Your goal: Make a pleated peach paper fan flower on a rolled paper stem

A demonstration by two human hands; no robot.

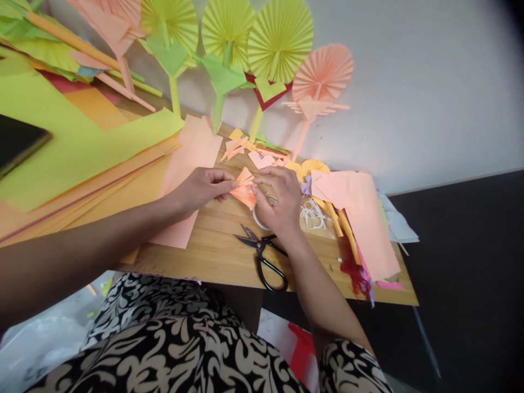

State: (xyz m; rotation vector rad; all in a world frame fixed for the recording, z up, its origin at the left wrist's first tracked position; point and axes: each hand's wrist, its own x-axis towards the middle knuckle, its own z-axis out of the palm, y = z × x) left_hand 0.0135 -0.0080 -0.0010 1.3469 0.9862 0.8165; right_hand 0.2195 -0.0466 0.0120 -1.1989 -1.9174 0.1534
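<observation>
A small pleated orange paper fan (244,189) is held over the wooden table (213,254) between both hands. My left hand (202,187) pinches its left side with thumb and fingers closed. My right hand (275,199) grips its right side, fingers curled over it. A roll of clear tape (258,218) lies partly hidden under my right hand. Black scissors (262,256) lie open on the table just in front of that hand.
Sheets of yellow, orange and peach paper (82,158) are stacked at the left. Finished yellow and peach paper fans (278,43) lean against the white wall. Paper scraps and a peach sheet (356,213) crowd the right end. A dark phone (16,142) rests on the stack.
</observation>
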